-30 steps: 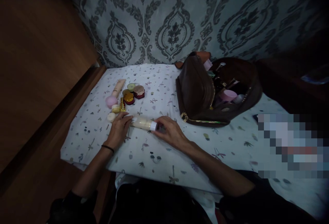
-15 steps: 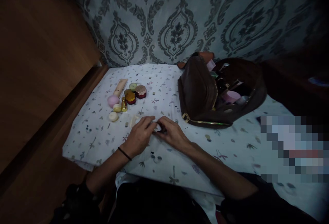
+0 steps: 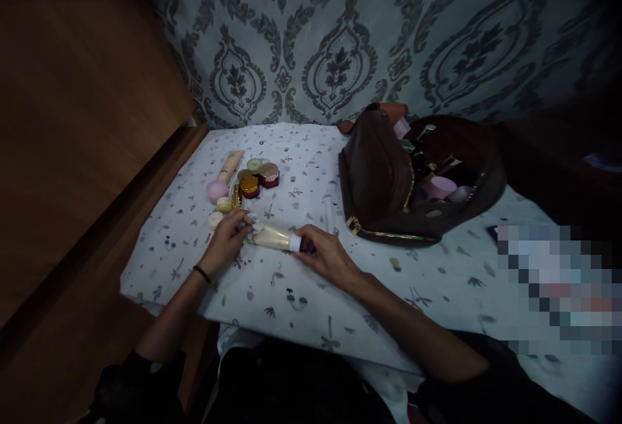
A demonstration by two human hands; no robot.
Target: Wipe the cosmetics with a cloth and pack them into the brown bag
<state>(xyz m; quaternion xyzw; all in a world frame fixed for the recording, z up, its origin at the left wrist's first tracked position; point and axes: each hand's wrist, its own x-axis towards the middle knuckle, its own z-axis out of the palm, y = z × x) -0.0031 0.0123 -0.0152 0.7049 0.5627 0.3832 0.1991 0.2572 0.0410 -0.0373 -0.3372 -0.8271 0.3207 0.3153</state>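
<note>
A pale yellow squeeze tube [image 3: 273, 237] with a white cap lies sideways between my hands, low over the cloth. My right hand [image 3: 328, 257] is closed round the capped end. At the other end, my left hand [image 3: 227, 236] pinches the tube's flat tail between thumb and fingers. Just beyond my left hand sits a group of cosmetics: a white round jar [image 3: 215, 219], partly covered by that hand, a small gold tube [image 3: 237, 196], a gold-lidded jar [image 3: 249, 185], a red jar with a pinkish lid [image 3: 269, 175] and a pink egg-shaped item [image 3: 216, 192].
An open brown bag [image 3: 376, 177] holding several cosmetics stands at the right rear. A beige tube [image 3: 230, 166] lies behind the jars. A patterned cloth [image 3: 291, 307] covers the surface. Wooden furniture [image 3: 87, 119] borders the left, and a pixelated patch [image 3: 558, 281] covers something at right.
My left hand has moved left, away from my right hand, to the tube's tail. The tube, mostly covered by my hands before, now shows along its length.
</note>
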